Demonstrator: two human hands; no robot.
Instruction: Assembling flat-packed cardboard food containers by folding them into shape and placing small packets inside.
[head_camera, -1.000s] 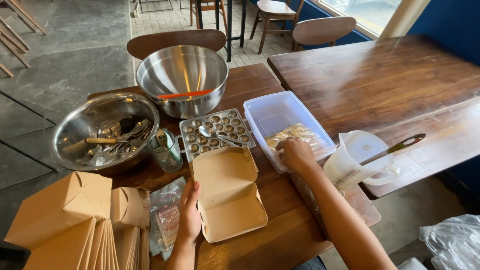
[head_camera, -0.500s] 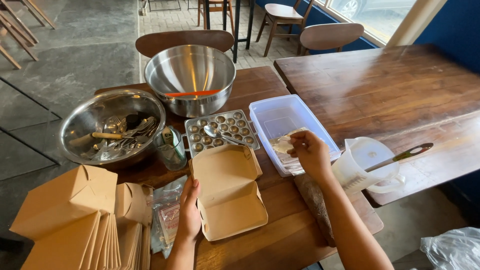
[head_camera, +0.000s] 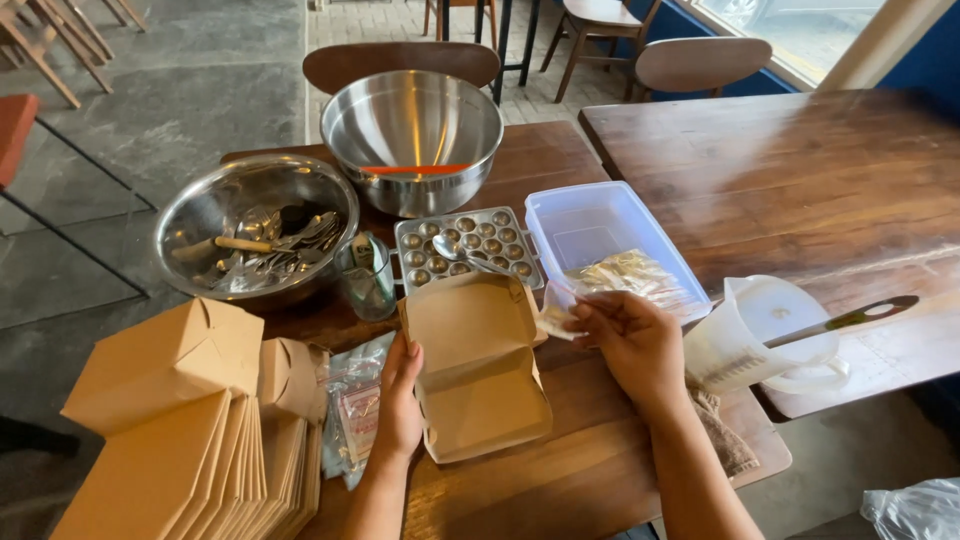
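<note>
The fingers (head_camera: 590, 312) of the right hand (head_camera: 632, 340) pinched a small clear plastic packet (head_camera: 558, 308) by its edge, holding it just above the right rim of the open brown cardboard clamshell box (head_camera: 475, 365) and in front of the clear rectangular plastic tub (head_camera: 610, 245), where more crinkled packets (head_camera: 635, 277) lay. The left hand (head_camera: 398, 395) rested flat along the box's left edge, fingers extended and pressing its side rather than closed around it. The box lay open on the brown wooden desk (head_camera: 560, 470), its lid leaning toward the metal moulded tray of small round cups (head_camera: 465, 245), on which a metal spoon (head_camera: 455, 252) rested. Left of the tray stood a small glass jar (head_camera: 367, 280), and beyond it a wide steel bowl of cutlery (head_camera: 255, 235) and a deep steel mixing bowl (head_camera: 412, 135). Clear bags (head_camera: 350, 405) lay by the left wrist, beside a stack of flattened cardboard boxes (head_camera: 190, 450) at the desk's left edge. To the right, a white plastic jug with a dark utensil (head_camera: 765, 340) sat near the desk's edge. Bare wood remained open in front of the box, toward the near edge.
</note>
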